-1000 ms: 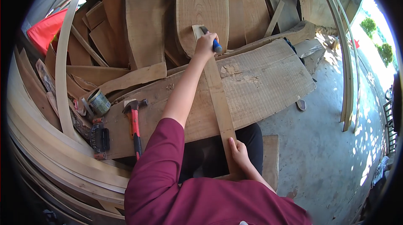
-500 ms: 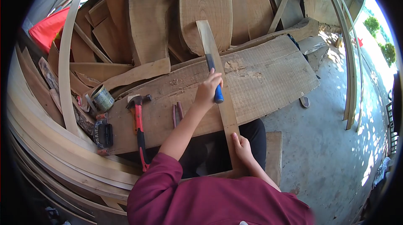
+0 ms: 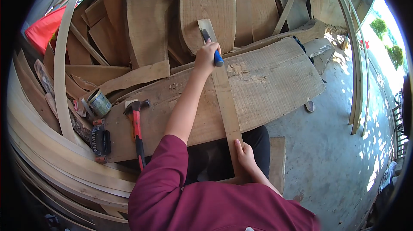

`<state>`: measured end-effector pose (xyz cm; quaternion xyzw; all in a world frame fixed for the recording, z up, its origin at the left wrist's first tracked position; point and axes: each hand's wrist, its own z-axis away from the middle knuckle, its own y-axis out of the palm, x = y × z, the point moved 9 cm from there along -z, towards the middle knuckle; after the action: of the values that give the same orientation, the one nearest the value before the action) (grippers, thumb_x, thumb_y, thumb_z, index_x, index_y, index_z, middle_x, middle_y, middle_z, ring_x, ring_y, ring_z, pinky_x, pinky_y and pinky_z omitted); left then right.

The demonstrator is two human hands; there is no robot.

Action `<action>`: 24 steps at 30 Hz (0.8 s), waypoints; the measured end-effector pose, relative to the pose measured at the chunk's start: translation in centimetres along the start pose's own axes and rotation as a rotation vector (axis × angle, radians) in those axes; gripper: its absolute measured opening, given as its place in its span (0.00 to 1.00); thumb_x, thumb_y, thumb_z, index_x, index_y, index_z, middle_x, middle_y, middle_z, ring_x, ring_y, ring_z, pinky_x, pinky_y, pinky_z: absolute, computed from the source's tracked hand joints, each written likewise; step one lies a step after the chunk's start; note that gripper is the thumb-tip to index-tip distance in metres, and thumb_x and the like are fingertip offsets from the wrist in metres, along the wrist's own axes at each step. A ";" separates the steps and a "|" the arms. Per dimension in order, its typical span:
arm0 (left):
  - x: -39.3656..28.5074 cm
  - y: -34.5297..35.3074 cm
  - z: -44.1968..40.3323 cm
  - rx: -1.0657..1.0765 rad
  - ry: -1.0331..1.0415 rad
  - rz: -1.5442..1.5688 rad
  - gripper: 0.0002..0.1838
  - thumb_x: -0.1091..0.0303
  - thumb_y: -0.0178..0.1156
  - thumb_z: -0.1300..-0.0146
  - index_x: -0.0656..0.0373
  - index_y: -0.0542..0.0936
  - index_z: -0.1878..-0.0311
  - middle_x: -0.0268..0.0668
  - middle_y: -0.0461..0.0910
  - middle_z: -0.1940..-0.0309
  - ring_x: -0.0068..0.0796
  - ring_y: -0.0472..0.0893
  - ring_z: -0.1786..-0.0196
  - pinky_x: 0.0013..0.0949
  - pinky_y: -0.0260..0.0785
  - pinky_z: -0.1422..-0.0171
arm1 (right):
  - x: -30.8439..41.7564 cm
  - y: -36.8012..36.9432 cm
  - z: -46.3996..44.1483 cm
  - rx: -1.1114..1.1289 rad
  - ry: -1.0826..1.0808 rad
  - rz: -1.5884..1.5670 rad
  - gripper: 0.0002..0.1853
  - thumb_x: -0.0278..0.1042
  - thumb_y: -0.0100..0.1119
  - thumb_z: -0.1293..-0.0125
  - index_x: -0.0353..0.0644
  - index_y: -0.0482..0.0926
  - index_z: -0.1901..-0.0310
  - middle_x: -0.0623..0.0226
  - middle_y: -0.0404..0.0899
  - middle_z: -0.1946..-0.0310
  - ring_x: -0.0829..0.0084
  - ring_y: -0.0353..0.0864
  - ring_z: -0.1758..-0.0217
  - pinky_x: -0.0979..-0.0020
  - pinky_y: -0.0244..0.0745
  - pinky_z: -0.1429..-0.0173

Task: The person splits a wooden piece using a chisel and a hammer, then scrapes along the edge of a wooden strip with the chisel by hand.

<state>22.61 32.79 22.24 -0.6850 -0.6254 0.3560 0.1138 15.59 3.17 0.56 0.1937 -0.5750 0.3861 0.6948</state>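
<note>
A long, narrow wooden strip [image 3: 226,108] slants across a broad, rough plank [image 3: 275,71], its far end reaching past the plank. My left hand [image 3: 206,56] is closed around a chisel [image 3: 219,61] with a blue handle. Its flat grey blade points away from me along the strip's far part; whether it bites into the wood I cannot tell. Near my lap, my right hand [image 3: 245,155] grips the strip's near end, thumb on top and fingers out of sight around the edge. A red and black claw hammer [image 3: 137,125] lies on the plank's left part.
Left of the hammer are a black brush-like tool [image 3: 101,141] and an open tin [image 3: 99,103]. Wooden boards [image 3: 207,3] lean upright behind the plank. Long curved strips [image 3: 56,153] pile up at the left. Concrete floor [image 3: 318,158] stretches out to the right.
My left hand and the chisel have moved away from me, up along the strip. My right hand keeps its hold near my lap. The view has shifted slightly.
</note>
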 end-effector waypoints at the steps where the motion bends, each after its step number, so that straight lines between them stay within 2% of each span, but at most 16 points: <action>1: 0.5 0.0 -1.1 0.023 -0.054 -0.042 0.07 0.81 0.57 0.55 0.57 0.71 0.74 0.42 0.74 0.74 0.48 0.77 0.67 0.41 0.70 0.40 | 0.2 0.0 -0.1 -0.006 -0.028 -0.016 0.26 0.52 0.47 0.30 0.31 0.76 0.70 0.68 0.73 0.83 0.81 0.69 0.77 0.71 0.67 0.72; 3: 0.8 0.5 -2.5 0.071 -0.147 -0.126 0.09 0.79 0.62 0.58 0.57 0.73 0.75 0.42 0.76 0.75 0.48 0.79 0.65 0.43 0.74 0.48 | 0.4 -0.1 -0.3 -0.023 -0.041 -0.030 0.26 0.51 0.47 0.30 0.31 0.76 0.70 0.68 0.73 0.83 0.81 0.69 0.76 0.71 0.67 0.72; 4: 0.8 1.1 -2.7 0.074 -0.149 -0.128 0.09 0.79 0.62 0.58 0.57 0.73 0.75 0.42 0.76 0.75 0.48 0.79 0.65 0.43 0.74 0.48 | 0.5 0.0 0.0 -0.033 -0.047 -0.048 0.26 0.51 0.47 0.30 0.31 0.76 0.70 0.68 0.73 0.83 0.81 0.69 0.76 0.71 0.67 0.72; 6: 0.3 1.4 -2.5 -0.053 -0.053 -0.122 0.07 0.78 0.59 0.56 0.56 0.72 0.74 0.44 0.74 0.76 0.49 0.78 0.67 0.45 0.72 0.56 | 0.6 -0.1 -0.1 -0.002 -0.019 -0.032 0.26 0.51 0.47 0.30 0.31 0.76 0.70 0.69 0.73 0.83 0.81 0.69 0.76 0.71 0.67 0.72; 10: -0.9 1.6 0.0 -0.068 0.006 -0.082 0.07 0.80 0.56 0.54 0.57 0.69 0.75 0.44 0.73 0.77 0.50 0.78 0.62 0.42 0.71 0.46 | 0.6 0.0 0.1 0.010 0.023 -0.022 0.25 0.51 0.48 0.30 0.31 0.76 0.69 0.69 0.73 0.82 0.81 0.70 0.76 0.72 0.67 0.71; 11: -1.5 1.8 0.9 -0.002 -0.043 -0.050 0.07 0.80 0.54 0.52 0.58 0.68 0.75 0.45 0.73 0.76 0.52 0.77 0.56 0.42 0.69 0.41 | 0.4 -0.1 0.0 0.006 0.016 -0.019 0.25 0.51 0.48 0.30 0.31 0.76 0.69 0.69 0.73 0.82 0.81 0.70 0.76 0.72 0.67 0.71; 14: -3.9 1.4 3.9 0.039 -0.111 0.065 0.06 0.81 0.53 0.51 0.58 0.68 0.74 0.45 0.73 0.73 0.54 0.76 0.51 0.44 0.68 0.40 | 0.6 0.0 -0.1 -0.004 -0.071 -0.081 0.25 0.51 0.47 0.30 0.31 0.77 0.69 0.69 0.73 0.82 0.82 0.69 0.76 0.72 0.67 0.72; 17: -4.6 1.6 5.7 0.061 -0.094 0.066 0.06 0.81 0.53 0.51 0.59 0.68 0.74 0.44 0.74 0.70 0.54 0.74 0.48 0.46 0.68 0.40 | 0.2 0.1 -0.1 0.015 0.003 -0.055 0.25 0.51 0.47 0.30 0.31 0.77 0.69 0.69 0.74 0.82 0.82 0.70 0.76 0.72 0.68 0.71; 21: -1.6 2.0 2.8 0.016 -0.023 0.035 0.05 0.81 0.53 0.51 0.60 0.68 0.73 0.44 0.73 0.73 0.54 0.75 0.48 0.45 0.66 0.37 | 0.1 0.2 -0.2 0.024 -0.021 -0.062 0.25 0.51 0.47 0.30 0.32 0.77 0.68 0.69 0.74 0.81 0.82 0.70 0.75 0.72 0.68 0.71; 23: 1.5 2.0 -0.3 -0.013 0.012 -0.007 0.05 0.80 0.53 0.52 0.59 0.68 0.74 0.44 0.73 0.74 0.53 0.76 0.52 0.44 0.65 0.36 | -0.1 0.1 -0.2 0.020 -0.007 -0.053 0.25 0.51 0.48 0.30 0.32 0.77 0.68 0.69 0.74 0.81 0.82 0.70 0.75 0.72 0.68 0.71; 24: 2.6 1.6 -1.6 -0.024 0.035 -0.044 0.05 0.79 0.54 0.54 0.59 0.69 0.74 0.45 0.74 0.74 0.52 0.77 0.58 0.44 0.66 0.37 | -0.2 0.2 -0.3 0.025 -0.002 -0.064 0.25 0.51 0.47 0.30 0.31 0.77 0.68 0.69 0.74 0.81 0.82 0.70 0.75 0.72 0.68 0.71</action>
<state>24.72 35.41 21.52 -0.6786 -0.6423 0.3339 0.1243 15.56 3.44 0.23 0.2210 -0.5645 0.3705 0.7037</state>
